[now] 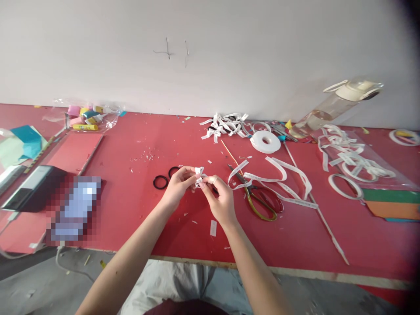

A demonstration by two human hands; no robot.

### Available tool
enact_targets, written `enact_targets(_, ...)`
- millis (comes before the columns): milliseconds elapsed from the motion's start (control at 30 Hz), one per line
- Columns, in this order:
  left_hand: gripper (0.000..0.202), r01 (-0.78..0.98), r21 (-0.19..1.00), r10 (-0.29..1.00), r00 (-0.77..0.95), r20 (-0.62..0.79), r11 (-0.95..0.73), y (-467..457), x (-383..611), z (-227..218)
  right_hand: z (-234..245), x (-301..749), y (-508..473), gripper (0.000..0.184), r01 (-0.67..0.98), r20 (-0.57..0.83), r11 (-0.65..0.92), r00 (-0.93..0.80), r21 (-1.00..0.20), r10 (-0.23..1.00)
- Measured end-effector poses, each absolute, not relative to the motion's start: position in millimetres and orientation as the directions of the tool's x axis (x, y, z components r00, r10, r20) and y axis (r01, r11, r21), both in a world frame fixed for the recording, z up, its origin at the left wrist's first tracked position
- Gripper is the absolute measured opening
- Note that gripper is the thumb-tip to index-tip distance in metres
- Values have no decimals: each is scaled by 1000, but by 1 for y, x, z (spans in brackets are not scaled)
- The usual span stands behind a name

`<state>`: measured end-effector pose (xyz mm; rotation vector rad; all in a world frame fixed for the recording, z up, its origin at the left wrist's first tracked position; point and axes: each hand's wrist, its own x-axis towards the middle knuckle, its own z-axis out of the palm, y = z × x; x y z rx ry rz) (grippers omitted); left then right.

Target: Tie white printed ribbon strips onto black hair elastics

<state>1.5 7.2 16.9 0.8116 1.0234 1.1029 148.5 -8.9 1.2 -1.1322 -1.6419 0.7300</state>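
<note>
Above the red table, my left hand pinches a white printed ribbon, which looks looped or knotted. My right hand grips the same ribbon from the other side with thumb and fingers, and a pale band of ribbon lies across one finger. Something dark, partly hidden, shows under the right fingers. Close to my left hand lies a black hair tie, with a second black ring half covered by the fingers. Right of my right hand rest scissors with yellowish handles, and a long loose printed ribbon lies across them.
At the back are a pile of ribbon bows, a white ribbon spool and a leaning water bottle. More ribbon pieces lie on the right. A phone and a bag of coloured items are left.
</note>
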Motion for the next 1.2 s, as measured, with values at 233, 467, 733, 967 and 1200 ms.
enact_targets(233, 33, -314, 914, 965, 116, -233, 258, 8, 2, 17, 0, 149, -11, 19, 243, 285, 300, -94, -923, 954)
enact_targets(467, 32, -341, 907, 969, 81, -234, 248, 9, 1, 13, 2, 145, -13, 22, 216, 257, 263, -57, -940, 965)
enact_targets(733, 30, -234, 963, 985, 140, -102, 132, 8, 4, 9, -1, 145, -12, 32, 227, 229, 222, 6, -948, 973)
enact_targets(967, 33, -188, 979, 981, 187, -49, 85, 6, 8, 6, -3, 144, -9, 33, 83, 62, 52, 126, -995, 990)
enact_targets(1200, 29, -191, 978, 985, 168, -52, 84, 6, 8, 7, -2, 143, -8, 35, -29, -32, -29, 98, -999, 995)
